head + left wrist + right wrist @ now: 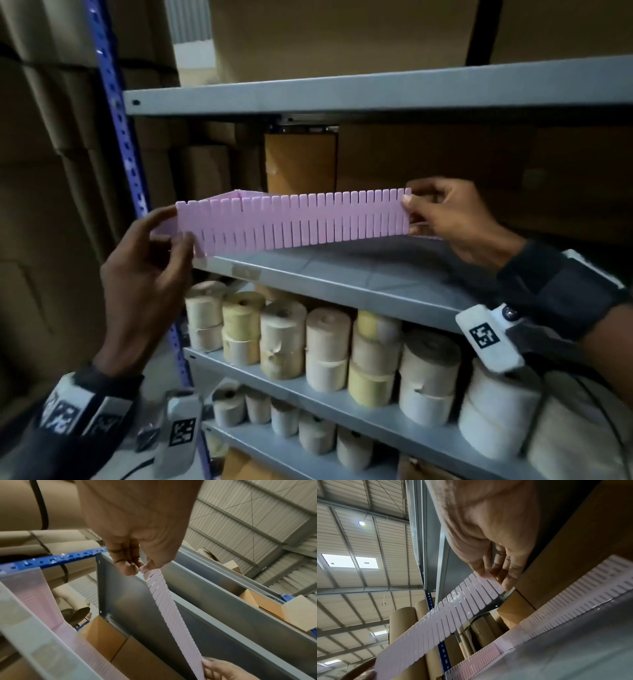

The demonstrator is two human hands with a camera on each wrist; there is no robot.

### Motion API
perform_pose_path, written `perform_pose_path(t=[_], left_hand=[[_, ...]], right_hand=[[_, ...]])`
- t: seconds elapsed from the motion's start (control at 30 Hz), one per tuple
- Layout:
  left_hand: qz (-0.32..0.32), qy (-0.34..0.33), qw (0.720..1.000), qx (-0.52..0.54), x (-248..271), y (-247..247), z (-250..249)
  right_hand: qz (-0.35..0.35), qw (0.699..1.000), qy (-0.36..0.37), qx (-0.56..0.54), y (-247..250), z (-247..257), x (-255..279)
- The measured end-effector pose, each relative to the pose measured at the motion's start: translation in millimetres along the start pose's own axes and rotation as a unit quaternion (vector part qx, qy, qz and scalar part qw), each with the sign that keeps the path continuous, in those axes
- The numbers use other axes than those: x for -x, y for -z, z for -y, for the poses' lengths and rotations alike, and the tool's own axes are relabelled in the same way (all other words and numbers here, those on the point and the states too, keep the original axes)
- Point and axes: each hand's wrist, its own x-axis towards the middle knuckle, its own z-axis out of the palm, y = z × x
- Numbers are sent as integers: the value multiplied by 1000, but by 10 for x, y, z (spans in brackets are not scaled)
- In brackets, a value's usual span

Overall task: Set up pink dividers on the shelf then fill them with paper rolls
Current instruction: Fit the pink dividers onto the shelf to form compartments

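Observation:
A long pink slotted divider strip (294, 221) (169, 609) (453, 614) hangs level in the air, just above the front edge of the grey middle shelf (359, 277). My left hand (171, 233) (139, 566) pinches its left end, and my right hand (416, 209) (491, 577) pinches its right end. More pink dividers (236, 196) (565, 609) stand on the shelf behind it, partly hidden by the held strip. Several paper rolls (329, 346) in white, cream and yellow sit stacked on the shelf below.
Another grey shelf (376, 92) runs overhead, limiting the room above the dividers. Brown cardboard boxes (301, 161) fill the back of the middle shelf. A blue perforated upright (120, 130) stands at the left. Smaller rolls (284, 418) line the lowest shelf.

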Motion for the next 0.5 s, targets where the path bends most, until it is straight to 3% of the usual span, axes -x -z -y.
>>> perform_pose_path(t=[0.17, 0.33, 0.5], left_hand=[[-12, 26, 999, -36, -231, 270, 253], [-32, -7, 996, -78, -444, 468, 534], [-57, 2, 994, -90, -581, 434, 777]], right_hand=[[40, 999, -23, -12, -612, 13, -479], [67, 996, -46, -40, -1182, 59, -956], [91, 993, -57, -54, -1638, 64, -1444]])
